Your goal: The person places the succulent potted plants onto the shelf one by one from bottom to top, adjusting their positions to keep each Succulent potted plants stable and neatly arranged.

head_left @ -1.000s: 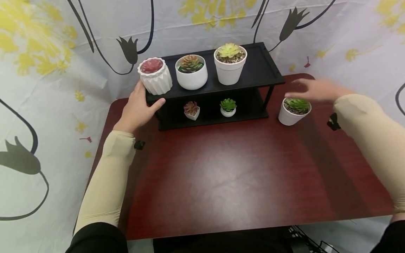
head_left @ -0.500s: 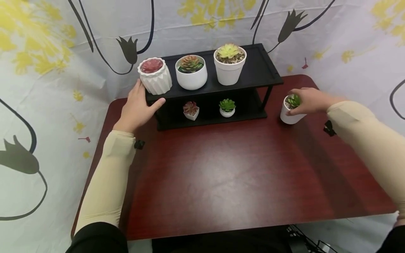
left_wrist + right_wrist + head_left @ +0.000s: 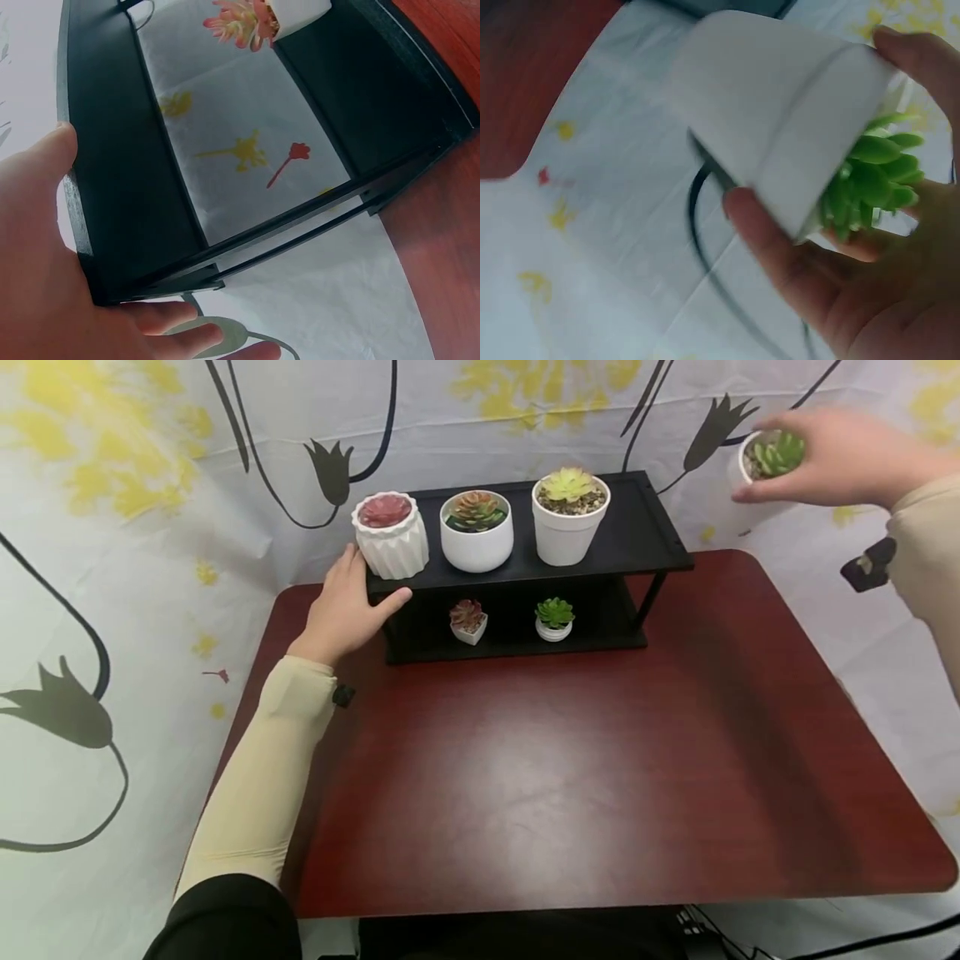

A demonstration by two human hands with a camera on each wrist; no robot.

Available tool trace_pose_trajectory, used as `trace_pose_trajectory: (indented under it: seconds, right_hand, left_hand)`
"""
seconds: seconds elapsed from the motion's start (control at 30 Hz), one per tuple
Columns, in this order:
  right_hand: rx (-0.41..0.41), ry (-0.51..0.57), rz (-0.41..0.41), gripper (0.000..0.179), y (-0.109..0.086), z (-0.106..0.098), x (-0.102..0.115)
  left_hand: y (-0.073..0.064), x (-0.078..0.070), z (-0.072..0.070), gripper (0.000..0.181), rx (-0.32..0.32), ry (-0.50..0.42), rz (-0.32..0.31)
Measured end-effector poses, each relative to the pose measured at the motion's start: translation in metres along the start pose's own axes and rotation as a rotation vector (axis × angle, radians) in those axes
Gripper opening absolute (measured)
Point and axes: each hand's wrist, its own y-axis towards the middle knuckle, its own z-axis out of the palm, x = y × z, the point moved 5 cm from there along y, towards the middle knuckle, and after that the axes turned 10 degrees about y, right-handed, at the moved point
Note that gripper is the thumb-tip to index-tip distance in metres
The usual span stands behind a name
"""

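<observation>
My right hand (image 3: 855,456) holds a white pot with a green succulent (image 3: 777,453) up in the air, beyond the table's right back corner. In the right wrist view the pot (image 3: 757,105) is tilted, with thumb and fingers around its rim. My left hand (image 3: 341,610) grips the left end of a black two-tier shelf (image 3: 637,522); its thumb lies along the front edge. On the top tier stand a ribbed white pot with a red succulent (image 3: 392,537), a round white pot (image 3: 477,547) and a tapered pot with a yellow-green succulent (image 3: 566,531).
A small pot with a reddish succulent (image 3: 468,622) and one with a green succulent (image 3: 554,619) stand on the lower tier. The shelf is at the back of a dark red table (image 3: 540,777). A patterned cloth (image 3: 150,610) hangs behind.
My right hand took hold of the green succulent's pot on the table and lifted it up and to the right. The left hand stays on the shelf's end. The head view has shifted slightly.
</observation>
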Motion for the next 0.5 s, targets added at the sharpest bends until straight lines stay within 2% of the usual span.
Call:
trace_pose_trajectory:
  seconds: [0.13, 0.27, 0.37, 0.5]
  right_hand:
    - [-0.022, 0.029, -0.047, 0.095, 0.016, 0.001, 0.036]
    - [0.027, 0.050, -0.105, 0.094, 0.032, 0.018, 0.064]
    - [0.083, 0.048, -0.117, 0.095, 0.040, 0.034, 0.075]
    - [0.131, 0.029, -0.102, 0.096, 0.048, 0.046, 0.078]
  left_hand:
    - [0.001, -0.001, 0.002, 0.114, 0.003, 0.006, -0.009]
    - [0.003, -0.003, 0.004, 0.113, -0.004, 0.009, -0.012]
    - [0.004, -0.006, 0.006, 0.114, 0.003, 0.006, -0.008]
    - [0.005, -0.010, 0.008, 0.114, 0.009, 0.004, -0.011]
